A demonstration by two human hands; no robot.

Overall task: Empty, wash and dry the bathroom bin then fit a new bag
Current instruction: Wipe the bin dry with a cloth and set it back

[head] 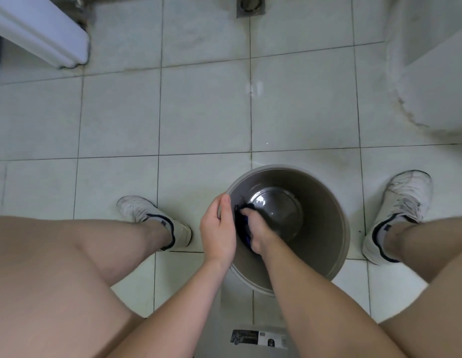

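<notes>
A round grey bin (pixel 328 210) stands upright on the tiled floor between my feet, its wet bottom shining. My left hand (pixel 218 228) grips the bin's left rim from outside, thumb over the edge. My right hand (pixel 261 235) is down inside the bin, against the left inner wall, holding a dark blue cloth (pixel 241 223) that shows between the two hands. Most of the cloth is hidden under my right hand.
Pale tiled floor (pixel 204 107) all round. A floor drain (pixel 250 6) lies at the top centre. A white fixture's base (pixel 41 34) is at the top left, another white base (pixel 436 81) at the right. A grey item with a label (pixel 258 338) lies under my arms.
</notes>
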